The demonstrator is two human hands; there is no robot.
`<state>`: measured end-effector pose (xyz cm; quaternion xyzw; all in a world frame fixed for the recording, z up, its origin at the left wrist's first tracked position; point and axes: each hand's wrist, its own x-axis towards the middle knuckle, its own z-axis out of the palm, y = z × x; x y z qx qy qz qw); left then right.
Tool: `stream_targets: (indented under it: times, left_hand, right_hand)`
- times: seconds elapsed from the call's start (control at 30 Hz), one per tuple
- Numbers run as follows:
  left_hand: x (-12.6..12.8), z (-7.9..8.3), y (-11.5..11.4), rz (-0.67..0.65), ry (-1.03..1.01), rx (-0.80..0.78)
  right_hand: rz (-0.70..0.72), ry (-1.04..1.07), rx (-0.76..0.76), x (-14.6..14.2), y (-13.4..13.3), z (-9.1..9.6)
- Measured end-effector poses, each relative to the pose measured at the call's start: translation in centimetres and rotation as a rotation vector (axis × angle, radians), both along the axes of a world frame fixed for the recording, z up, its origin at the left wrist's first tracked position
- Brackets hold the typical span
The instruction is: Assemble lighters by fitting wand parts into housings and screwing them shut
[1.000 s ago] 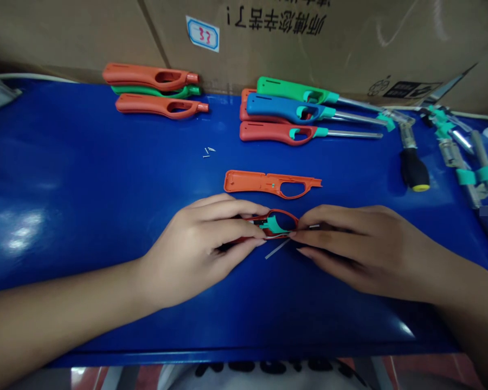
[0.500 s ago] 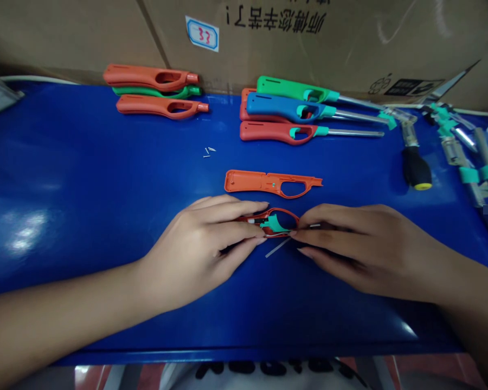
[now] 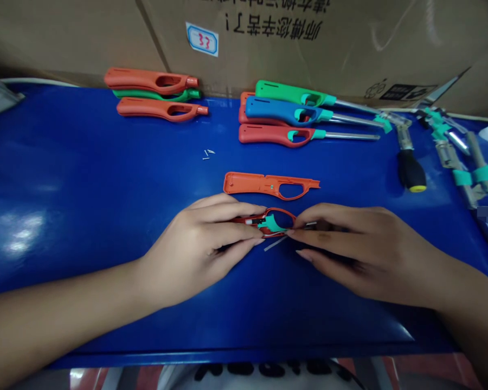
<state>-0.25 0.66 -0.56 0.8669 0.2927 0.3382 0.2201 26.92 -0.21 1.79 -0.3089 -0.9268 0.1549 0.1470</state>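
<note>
Between my hands lies an orange lighter half-shell (image 3: 283, 210) with a green trigger (image 3: 273, 223) and small inner parts in it. My left hand (image 3: 209, 244) is closed around its handle end and hides most of that end. At the nozzle end, my right hand (image 3: 361, 252) pinches the shell's tip and covers part of a metal tube. A thin clear strip (image 3: 274, 244) sticks out below the shell, by my right fingertips. Just beyond my hands lies the other orange half-shell (image 3: 248, 184), its inner side up.
Several small screws (image 3: 206, 154) lie left of centre. Closed lighter handles (image 3: 150, 79) sit at the back left, and lighters with metal tubes (image 3: 276, 134) at the back centre. A black screwdriver (image 3: 411, 170) and metal lighter parts (image 3: 463, 157) are on the right. A cardboard box (image 3: 106, 32) stands behind.
My hands stay in nearly the same grip on the half-shell, with only a very slight shift of the fingers. The whole view has moved a little.
</note>
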Motion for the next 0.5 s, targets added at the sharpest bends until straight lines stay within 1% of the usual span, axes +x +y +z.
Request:
stream_targets:
  times: [0.13,0.23,0.5]
  left_hand:
    - [0.07,-0.07,-0.04,0.024,-0.005,-0.013]
    - [0.04,-0.16,-0.06,0.024,-0.009,-0.022]
    - [0.19,-0.23,0.03,0.019,-0.03,-0.023]
  right_hand:
    - [-0.036,0.008,-0.027,-0.37,-0.23,0.13]
    - [-0.032,-0.016,-0.031,-0.46,-0.35,0.2]
    - [-0.003,-0.09,0.05,-0.04,-0.59,0.03]
